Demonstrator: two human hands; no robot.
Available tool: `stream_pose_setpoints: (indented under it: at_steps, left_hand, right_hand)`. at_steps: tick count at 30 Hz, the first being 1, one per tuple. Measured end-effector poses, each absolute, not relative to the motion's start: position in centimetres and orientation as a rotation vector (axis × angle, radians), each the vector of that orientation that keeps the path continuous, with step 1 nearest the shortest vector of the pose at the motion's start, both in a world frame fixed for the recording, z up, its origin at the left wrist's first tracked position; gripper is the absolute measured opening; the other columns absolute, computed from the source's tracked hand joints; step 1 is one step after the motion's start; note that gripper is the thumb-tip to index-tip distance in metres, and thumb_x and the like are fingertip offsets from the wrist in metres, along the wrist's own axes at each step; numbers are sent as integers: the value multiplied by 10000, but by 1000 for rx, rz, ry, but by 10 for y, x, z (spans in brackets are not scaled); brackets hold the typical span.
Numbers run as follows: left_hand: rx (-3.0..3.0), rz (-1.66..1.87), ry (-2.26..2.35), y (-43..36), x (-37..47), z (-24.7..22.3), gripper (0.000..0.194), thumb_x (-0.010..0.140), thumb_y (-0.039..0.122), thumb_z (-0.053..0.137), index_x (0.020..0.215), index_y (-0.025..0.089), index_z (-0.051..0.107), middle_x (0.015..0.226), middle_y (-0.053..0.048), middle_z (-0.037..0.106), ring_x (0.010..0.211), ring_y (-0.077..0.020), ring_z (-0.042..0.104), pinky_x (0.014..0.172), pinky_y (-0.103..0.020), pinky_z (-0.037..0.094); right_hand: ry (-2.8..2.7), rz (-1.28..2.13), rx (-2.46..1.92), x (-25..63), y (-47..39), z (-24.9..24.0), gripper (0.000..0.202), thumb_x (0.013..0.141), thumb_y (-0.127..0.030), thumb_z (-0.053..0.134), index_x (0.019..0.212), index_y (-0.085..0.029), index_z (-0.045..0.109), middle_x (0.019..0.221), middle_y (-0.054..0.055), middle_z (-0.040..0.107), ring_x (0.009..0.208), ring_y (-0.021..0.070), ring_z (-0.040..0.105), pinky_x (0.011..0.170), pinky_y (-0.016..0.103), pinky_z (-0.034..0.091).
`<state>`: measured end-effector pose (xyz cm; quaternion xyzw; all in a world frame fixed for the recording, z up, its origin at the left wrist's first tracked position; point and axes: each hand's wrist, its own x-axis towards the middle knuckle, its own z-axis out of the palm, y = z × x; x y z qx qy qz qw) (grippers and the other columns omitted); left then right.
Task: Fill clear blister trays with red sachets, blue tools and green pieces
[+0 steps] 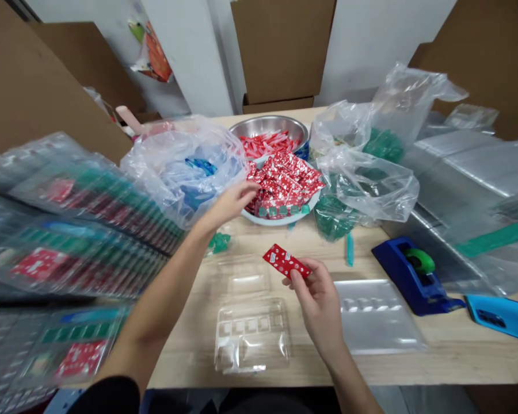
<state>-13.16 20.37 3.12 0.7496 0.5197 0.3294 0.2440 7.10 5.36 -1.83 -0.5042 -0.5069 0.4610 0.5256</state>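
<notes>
Over the worktop we are pinching a red sachet by its four-o'clock end in our right hand, likely keeping it flat; towards twelve o'clock, our half-curled left hand is reaching to heaped sachets, hold unclear.

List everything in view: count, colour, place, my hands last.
Pale bowl: one, whitish, centre
Packets: many, red, in pale bowl
Packet: one, red, in right hand
Steel bowl: one, silver, behind pale bowl
Sticks: many, red and pink, steel bowl
Bags: several, clear, either side of bowls
Bagged pieces: many, blue left, green right
Trays: several, clear, front and right
Filled packs: many, clear, red and green, left
Tape dispenser: one, blue, right
Strip: one, teal, left of it
Phone: one, blue, far right
Boxes: several, brown, back and sides
Table: one, pale wood, beneath
Left hand: one, bare, at packets
Right hand: one, bare, above table
</notes>
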Motion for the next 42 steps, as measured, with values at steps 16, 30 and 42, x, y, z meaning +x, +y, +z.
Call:
stream_pose_setpoints:
  at_steps: [16,30,42]
  left_hand:
    - [1569,1516,1820,170,-159,-9,136,927,155,499,1000,168,614,896,9,664,822,-97,623,826,-246,514]
    - [1722,869,1863,55,-149,-79,83,857,232,588,899,208,655,867,-22,714,876,-198,626,1004,-445,371]
    - [2196,525,1767,78,-94,-65,268,943,183,472,1148,219,641,1191,-86,626,1133,-220,564,1023,-369,435]
  right_hand:
    - [-2261,727,-1163,81,-24,-73,178,961,-180,501,1000,-191,674,864,58,682,795,198,595,709,321,461]
    - [-2255,526,-1166,75,-32,-82,151,924,-121,535,948,-175,674,954,82,637,869,200,545,771,323,491]
    - [-2191,541,-1129,74,-35,-79,130,928,-124,534,968,-162,652,921,71,650,831,192,551,735,329,484]
